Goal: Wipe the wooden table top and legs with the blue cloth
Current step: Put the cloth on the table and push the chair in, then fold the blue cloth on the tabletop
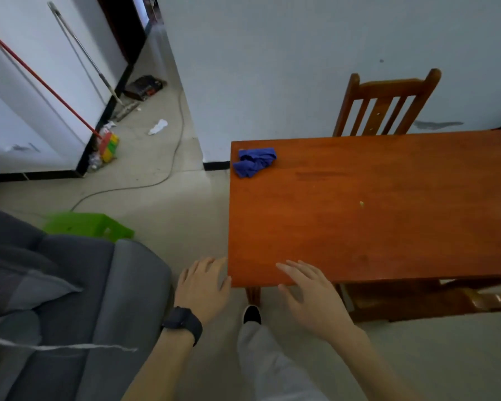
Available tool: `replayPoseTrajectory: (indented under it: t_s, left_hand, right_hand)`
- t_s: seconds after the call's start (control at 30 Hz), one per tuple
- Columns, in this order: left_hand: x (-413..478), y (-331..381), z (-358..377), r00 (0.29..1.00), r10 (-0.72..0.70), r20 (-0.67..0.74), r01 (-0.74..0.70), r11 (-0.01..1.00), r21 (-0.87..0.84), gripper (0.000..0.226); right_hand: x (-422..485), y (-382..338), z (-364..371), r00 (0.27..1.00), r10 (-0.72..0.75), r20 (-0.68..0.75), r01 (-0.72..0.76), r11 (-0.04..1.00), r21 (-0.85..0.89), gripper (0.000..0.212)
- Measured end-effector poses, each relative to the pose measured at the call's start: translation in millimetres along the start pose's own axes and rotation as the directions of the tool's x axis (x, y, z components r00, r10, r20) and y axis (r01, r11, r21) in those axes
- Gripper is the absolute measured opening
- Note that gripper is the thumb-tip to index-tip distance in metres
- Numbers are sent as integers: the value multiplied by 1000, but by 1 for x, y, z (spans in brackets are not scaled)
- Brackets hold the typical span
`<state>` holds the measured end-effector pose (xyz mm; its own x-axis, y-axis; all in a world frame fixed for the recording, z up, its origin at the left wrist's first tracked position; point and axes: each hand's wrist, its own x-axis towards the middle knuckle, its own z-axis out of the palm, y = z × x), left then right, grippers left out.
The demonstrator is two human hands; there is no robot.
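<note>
While the left hand [203,287] and right hand [310,296] are spread and empty by the desk [388,212], the blue cloth [254,162] lies far ahead, slightly nearer the left.

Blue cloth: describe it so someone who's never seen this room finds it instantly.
Find the reddish wooden table standing against the white wall. On its far left corner lies the blue cloth. It is crumpled into a heap, and it is the only blue thing on the tabletop.
</note>
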<state>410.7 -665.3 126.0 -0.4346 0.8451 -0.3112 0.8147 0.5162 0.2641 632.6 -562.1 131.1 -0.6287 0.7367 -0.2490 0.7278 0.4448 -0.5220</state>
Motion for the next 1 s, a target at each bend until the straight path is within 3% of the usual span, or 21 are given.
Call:
replayPoseTrajectory:
  t_s: [0.3, 0.43, 0.63, 0.83, 1.0]
  left_hand:
    - [158, -63, -85, 990, 142, 15, -143, 983, 116, 48]
    - [225, -84, -117, 981, 188, 47, -193, 970, 145, 47]
    - [319, -123, -133, 957, 248, 151, -270, 951, 150, 46]
    - [414, -134, -126, 844, 406, 350, -468, 877, 113, 46]
    - [472, -112, -132, 761, 504, 409, -572, 818, 57, 45]
  right_hand:
    - [149, -49, 7, 996, 89, -28, -90, 996, -16, 49]
    - [209, -74, -2, 988, 130, -89, -140, 982, -129, 47]
    - [284, -106, -11, 970, 205, -132, -223, 963, -149, 45]
    - [330, -130, -7, 881, 424, -208, -447, 892, -72, 43]
    - [362, -146, 0, 795, 578, -185, -582, 812, 36, 45]
